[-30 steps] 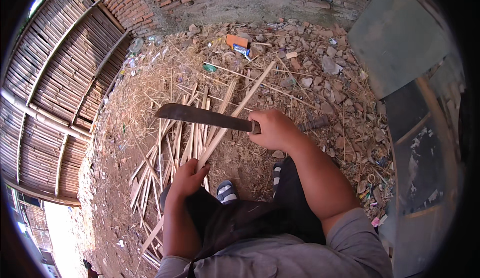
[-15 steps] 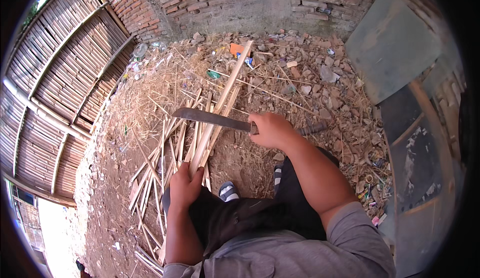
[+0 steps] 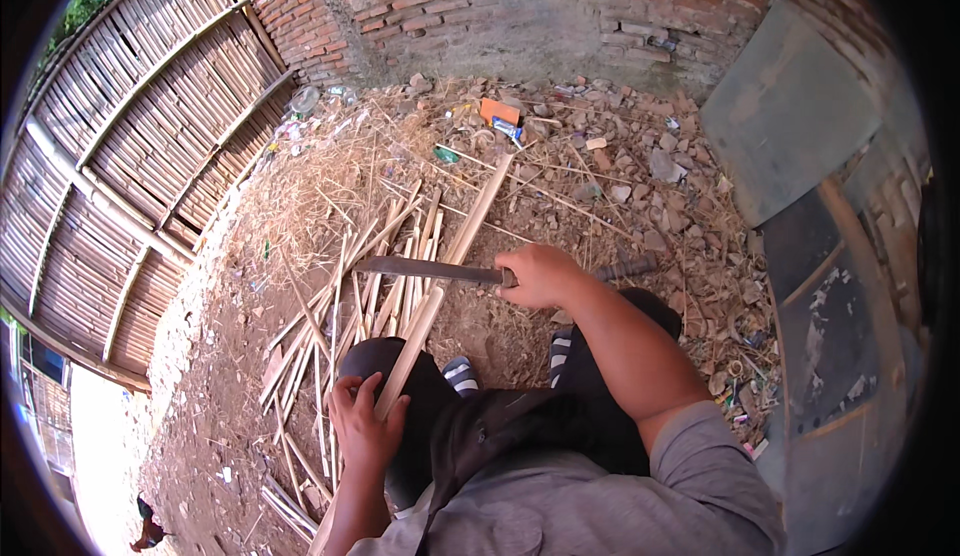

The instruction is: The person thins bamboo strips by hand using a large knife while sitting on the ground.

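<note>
My right hand (image 3: 545,276) is closed round the handle of a machete (image 3: 425,269). Its dark blade points left, level across the pale strips in front of me. My left hand (image 3: 368,421) rests by my left knee, with thumb and bent fingers either side of a split bamboo strip (image 3: 412,348). The far end of that strip lies just on the near side of the blade. Another wide pale strip (image 3: 482,206) slants away beyond the blade. Several thin bamboo strips (image 3: 325,331) lie in a loose pile to the left.
Dry straw, broken brick and litter cover the ground, with an orange piece (image 3: 500,112) towards the brick wall (image 3: 480,21). A bamboo-slat fence (image 3: 140,146) stands at left. Grey panels (image 3: 790,116) lean at right. My striped-sock feet (image 3: 460,374) are close below the blade.
My left hand has drawn back towards me and its fingers have loosened somewhat around the strip. The held strip's far end now lies near the blade. My right hand keeps the machete, slightly lower in view.
</note>
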Demonstrator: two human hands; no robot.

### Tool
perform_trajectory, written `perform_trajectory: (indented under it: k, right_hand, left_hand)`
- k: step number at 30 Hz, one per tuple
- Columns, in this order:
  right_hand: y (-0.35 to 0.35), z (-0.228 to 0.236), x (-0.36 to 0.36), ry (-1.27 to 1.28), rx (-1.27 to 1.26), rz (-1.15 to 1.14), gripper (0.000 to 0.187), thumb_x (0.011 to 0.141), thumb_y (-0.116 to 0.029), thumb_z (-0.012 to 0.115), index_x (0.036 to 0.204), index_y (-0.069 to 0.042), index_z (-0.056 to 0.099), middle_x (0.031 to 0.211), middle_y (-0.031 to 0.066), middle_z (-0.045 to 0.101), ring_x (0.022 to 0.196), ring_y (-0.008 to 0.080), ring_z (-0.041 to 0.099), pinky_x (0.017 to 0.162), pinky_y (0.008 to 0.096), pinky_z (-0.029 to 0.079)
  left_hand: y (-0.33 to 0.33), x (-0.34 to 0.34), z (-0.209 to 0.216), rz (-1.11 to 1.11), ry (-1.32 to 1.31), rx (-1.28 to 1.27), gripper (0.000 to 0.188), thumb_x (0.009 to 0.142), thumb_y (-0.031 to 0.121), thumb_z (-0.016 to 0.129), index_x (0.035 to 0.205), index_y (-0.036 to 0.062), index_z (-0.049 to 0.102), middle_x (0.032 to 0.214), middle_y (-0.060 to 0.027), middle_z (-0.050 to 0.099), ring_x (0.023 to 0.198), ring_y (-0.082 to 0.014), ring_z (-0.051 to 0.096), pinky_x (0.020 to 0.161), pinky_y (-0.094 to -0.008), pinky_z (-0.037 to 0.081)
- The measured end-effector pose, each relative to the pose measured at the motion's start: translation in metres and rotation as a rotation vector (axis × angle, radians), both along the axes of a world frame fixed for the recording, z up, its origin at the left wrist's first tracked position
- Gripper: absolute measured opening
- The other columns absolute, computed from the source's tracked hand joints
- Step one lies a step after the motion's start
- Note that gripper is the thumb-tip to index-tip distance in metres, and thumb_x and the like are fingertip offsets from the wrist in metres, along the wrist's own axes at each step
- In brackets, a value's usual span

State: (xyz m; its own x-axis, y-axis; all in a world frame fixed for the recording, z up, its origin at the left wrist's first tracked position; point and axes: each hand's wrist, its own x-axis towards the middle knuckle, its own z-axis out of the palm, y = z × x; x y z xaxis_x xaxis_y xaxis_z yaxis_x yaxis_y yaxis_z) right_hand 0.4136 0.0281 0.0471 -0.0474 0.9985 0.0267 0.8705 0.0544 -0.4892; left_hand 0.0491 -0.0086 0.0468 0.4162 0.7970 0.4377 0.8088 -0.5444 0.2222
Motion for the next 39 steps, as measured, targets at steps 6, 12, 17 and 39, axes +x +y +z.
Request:
perform_trajectory:
  k: [6,12,17,39]
  right_hand:
    - [0.006,-0.021,0.008,0.012,-0.019,0.015,0.037,0.080,-0.039,0.074,0.103,-0.011,0.067,0.082,0.0141,0.069,0.082,0.0359,0.069,0.070,0.0495,0.053]
    - [0.008,0.003,-0.004,-0.009,-0.168,0.074,0.036,0.078,-0.035,0.076,0.103,-0.011,0.069,0.093,0.0148,0.071,0.092,0.0360,0.069,0.078,0.0487,0.055]
    - [0.020,-0.020,-0.002,-0.065,-0.141,0.081,0.033,0.079,-0.034,0.076,0.103,-0.011,0.069,0.093,0.0136,0.071,0.093,0.0361,0.069,0.078,0.0485,0.054]
    - [0.051,-0.068,0.042,0.198,-0.047,-0.167,0.044,0.079,-0.032,0.078,0.111,-0.003,0.069,0.094,0.0192,0.071,0.093,0.0325,0.070,0.080,0.0441,0.054]
  left_hand:
    - [-0.042,-0.069,-0.015,0.120,0.056,-0.027,0.046,0.083,0.036,0.078,0.111,0.0031,0.062,0.100,-0.0202,0.061,0.094,-0.0408,0.062,0.079,-0.0511,0.049]
    - [-0.047,-0.082,-0.036,0.268,0.146,-0.240,0.040,0.092,0.040,0.069,0.088,0.0024,0.056,0.067,-0.0216,0.060,0.062,-0.0449,0.061,0.055,-0.0544,0.046]
    - [-0.012,-0.064,-0.046,0.246,0.067,-0.245,0.041,0.092,0.039,0.069,0.080,0.0028,0.053,0.065,-0.0234,0.061,0.065,-0.0468,0.063,0.059,-0.0563,0.047]
    - [0.011,-0.067,-0.046,0.271,0.021,-0.393,0.054,0.091,0.048,0.070,0.071,0.0010,0.054,0.068,-0.0243,0.062,0.067,-0.0478,0.062,0.063,-0.0572,0.047]
